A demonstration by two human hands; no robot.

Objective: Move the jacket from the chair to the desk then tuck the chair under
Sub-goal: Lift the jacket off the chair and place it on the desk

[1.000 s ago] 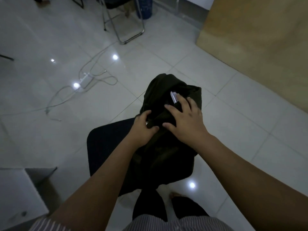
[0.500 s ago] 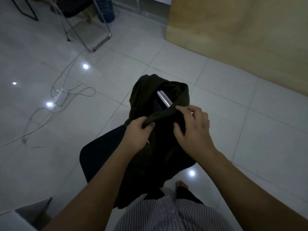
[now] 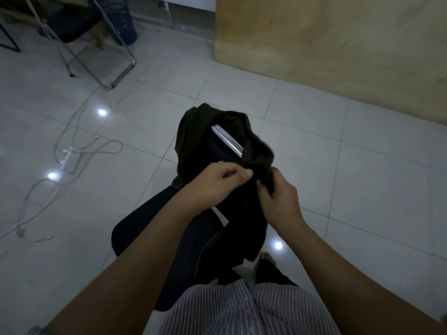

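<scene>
A dark olive jacket (image 3: 193, 136) hangs over the backrest of a black chair (image 3: 142, 226) below me in the middle of the view. The chair's silver top bar (image 3: 227, 139) shows where the cloth is pulled aside. My left hand (image 3: 217, 182) pinches the jacket's fabric at the centre of the backrest. Just to its right, my right hand (image 3: 278, 199) is closed around a bunched fold of the same jacket. The lower part of the jacket droops down the chair's right side. No desk is in view.
White cables and a power adapter (image 3: 69, 158) lie on the tiled floor to the left. A folding metal chair (image 3: 79, 42) and a blue bin (image 3: 122, 22) stand at the back left. A light wooden panel (image 3: 338, 49) fills the upper right. My bare foot (image 3: 267, 258) is beside the chair.
Both hands went from resting on the jacket to gripping it and bunching it to the right, baring more of the chair's silver bar. My view shifted, so the white surface at lower left left the frame.
</scene>
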